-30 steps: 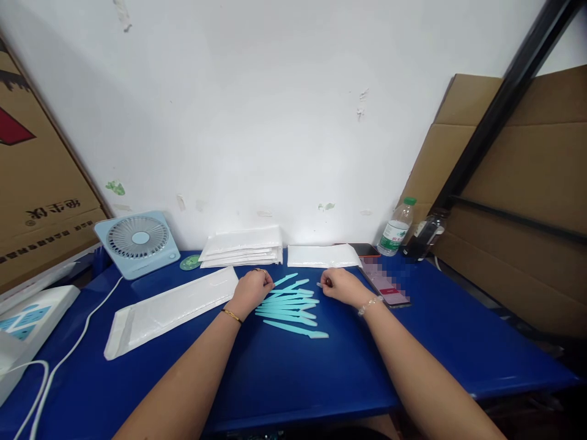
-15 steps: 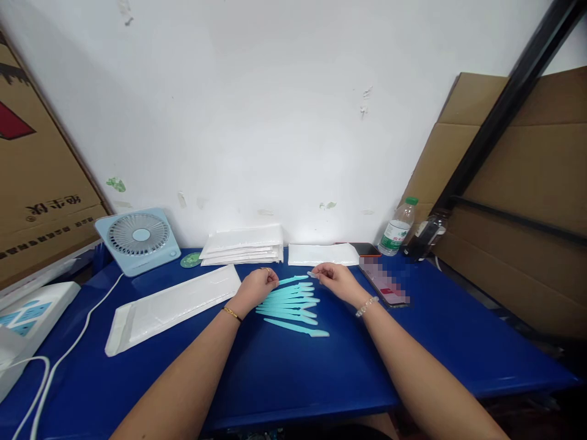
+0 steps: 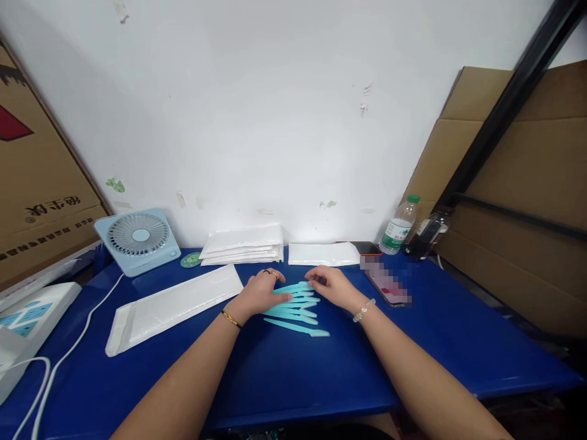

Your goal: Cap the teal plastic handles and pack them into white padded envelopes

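Note:
Several turquoise eyebrow razors lie fanned out on the blue table, their handles converging toward the left. One eyebrow razor rests a little apart at the near side. My left hand is open over the handle ends, thumb stretched across the razors and fingers hiding part of them. At the blade ends of the farthest razors is my right hand, its fingers loosely curved and apart, with fingertips touching or close to the top one. I see nothing gripped in either hand.
A white padded mailer lies to the left. Behind stand a stack of mailers and another white mailer. A blue fan is back left; a phone, a water bottle and a dark jar are at right.
The farthest razor was between my hands with a small clear piece at my right fingers; now it lies nearer the fan. My left hand has opened, and both hands have come slightly closer.

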A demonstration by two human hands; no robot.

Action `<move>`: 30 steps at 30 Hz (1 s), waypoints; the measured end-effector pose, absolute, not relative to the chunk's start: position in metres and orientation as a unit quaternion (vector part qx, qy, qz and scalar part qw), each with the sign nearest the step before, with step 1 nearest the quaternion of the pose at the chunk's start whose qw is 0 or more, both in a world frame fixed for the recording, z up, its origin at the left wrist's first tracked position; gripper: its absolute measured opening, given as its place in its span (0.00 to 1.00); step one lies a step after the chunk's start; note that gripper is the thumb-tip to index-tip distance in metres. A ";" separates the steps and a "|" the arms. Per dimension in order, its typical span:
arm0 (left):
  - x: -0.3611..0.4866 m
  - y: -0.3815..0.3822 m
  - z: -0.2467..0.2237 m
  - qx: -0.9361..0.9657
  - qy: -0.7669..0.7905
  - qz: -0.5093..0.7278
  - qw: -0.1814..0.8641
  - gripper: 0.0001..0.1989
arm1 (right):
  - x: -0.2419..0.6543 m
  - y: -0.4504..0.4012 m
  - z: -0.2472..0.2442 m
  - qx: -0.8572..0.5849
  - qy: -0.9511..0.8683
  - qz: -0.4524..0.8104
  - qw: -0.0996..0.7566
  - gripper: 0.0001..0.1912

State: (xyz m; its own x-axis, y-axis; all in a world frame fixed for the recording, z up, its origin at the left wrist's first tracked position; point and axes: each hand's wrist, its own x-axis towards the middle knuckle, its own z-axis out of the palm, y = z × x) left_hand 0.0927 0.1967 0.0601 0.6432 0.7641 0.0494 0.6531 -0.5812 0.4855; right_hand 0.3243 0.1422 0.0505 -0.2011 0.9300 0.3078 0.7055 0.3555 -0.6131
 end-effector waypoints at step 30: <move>-0.032 0.246 0.093 0.695 0.709 0.012 0.115 0.39 | 0.276 0.113 0.052 -0.537 -0.842 -0.003 0.046 0.10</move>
State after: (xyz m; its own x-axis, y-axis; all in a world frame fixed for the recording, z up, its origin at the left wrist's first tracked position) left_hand -0.0320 0.2457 0.0930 -0.0063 0.9892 -0.1466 0.9836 0.0325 0.1774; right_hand 0.2761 0.1130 0.0516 -0.4187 0.9046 0.0796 0.9051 0.4229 -0.0443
